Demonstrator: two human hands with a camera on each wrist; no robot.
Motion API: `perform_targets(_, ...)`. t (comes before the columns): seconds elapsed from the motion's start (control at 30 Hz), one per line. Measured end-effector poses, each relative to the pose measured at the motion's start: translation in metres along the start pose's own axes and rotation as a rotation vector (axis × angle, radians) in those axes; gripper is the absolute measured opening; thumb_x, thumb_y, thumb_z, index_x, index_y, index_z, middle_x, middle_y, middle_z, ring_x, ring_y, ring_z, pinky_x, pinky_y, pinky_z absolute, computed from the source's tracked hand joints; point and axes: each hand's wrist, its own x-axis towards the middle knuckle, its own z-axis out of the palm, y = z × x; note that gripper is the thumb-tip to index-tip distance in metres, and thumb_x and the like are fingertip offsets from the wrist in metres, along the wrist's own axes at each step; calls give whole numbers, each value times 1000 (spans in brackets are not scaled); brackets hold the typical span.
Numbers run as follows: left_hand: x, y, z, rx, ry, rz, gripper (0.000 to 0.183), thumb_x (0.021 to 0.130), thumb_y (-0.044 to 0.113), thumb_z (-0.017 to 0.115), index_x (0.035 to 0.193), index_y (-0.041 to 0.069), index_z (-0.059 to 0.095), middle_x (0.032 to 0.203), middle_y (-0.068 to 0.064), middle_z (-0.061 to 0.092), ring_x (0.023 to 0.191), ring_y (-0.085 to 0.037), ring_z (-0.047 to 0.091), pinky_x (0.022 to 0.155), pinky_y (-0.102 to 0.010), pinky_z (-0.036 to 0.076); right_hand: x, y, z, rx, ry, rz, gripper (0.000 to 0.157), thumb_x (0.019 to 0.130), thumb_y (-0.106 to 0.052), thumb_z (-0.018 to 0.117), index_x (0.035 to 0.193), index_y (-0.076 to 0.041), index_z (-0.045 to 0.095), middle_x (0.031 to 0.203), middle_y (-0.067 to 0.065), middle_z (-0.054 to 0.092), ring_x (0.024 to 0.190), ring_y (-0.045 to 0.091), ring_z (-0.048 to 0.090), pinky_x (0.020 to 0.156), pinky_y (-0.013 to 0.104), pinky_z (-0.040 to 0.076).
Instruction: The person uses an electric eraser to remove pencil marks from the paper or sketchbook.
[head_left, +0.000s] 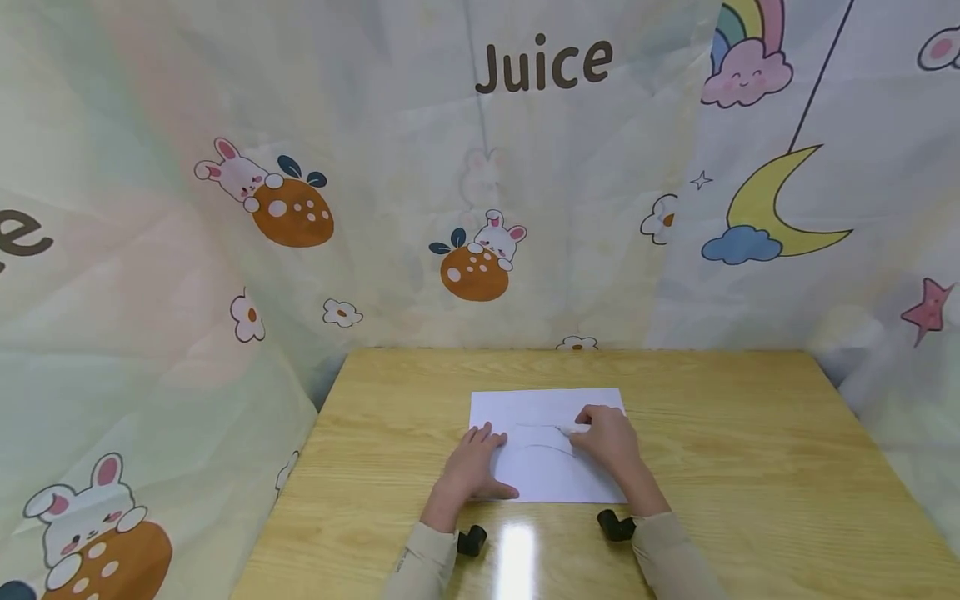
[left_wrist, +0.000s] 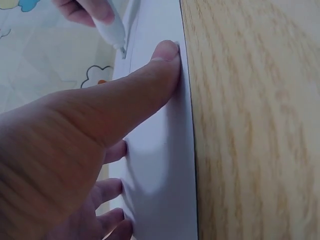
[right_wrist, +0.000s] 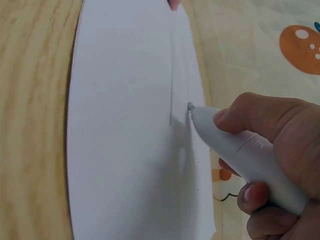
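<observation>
A sheet of white paper lies on the wooden table, bearing a thin straight line and a curved line below it. My left hand rests on the paper's left part with fingers spread; its thumb lies along the near edge. My right hand grips a thick white pen between thumb and fingers. The pen's grey tip is right at the paper, at the end of the upper line.
The wooden table extends around the sheet. Behind it hangs a printed cloth with rabbits, flowers and a moon. Small black pieces sit by both wrists, beside the beige sleeves.
</observation>
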Motion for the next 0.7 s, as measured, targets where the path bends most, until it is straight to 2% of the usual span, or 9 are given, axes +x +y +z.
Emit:
perform_targets(0.13,0,-2,-3,-10,-15,0,96,63,58,85,141,15,50,153,-16,34,138,-39,30,108,-51,33,2,-2,0,-8,5,17,18,70,-17,79,83,-8,71,79,3,67,71,19,59,63,38,51)
perform_targets(0.27,1,-3,-4,5,-5,1,96,63,58,84,141,15,50,152,-15,35,138,-39,30,109,-50,32,4,-5,0,-5,24,-13,18,71,-18,78,84,-8,71,80,3,68,70,19,58,60,38,50)
perform_targets(0.47,2,-3,-5,-3,-13,8,96,63,58,84,141,14,50,152,-15,35,138,-38,30,109,-50,33,3,-4,0,-9,15,46,20,70,-18,79,85,-7,71,80,3,67,70,19,58,61,38,51)
perform_targets(0.7,1,-5,-7,0,-16,1,96,64,60,83,142,15,49,153,-15,34,139,-39,30,109,-51,33,5,-8,-3,-26,10,34,19,71,-18,79,84,-6,70,80,4,67,70,20,58,62,39,51)
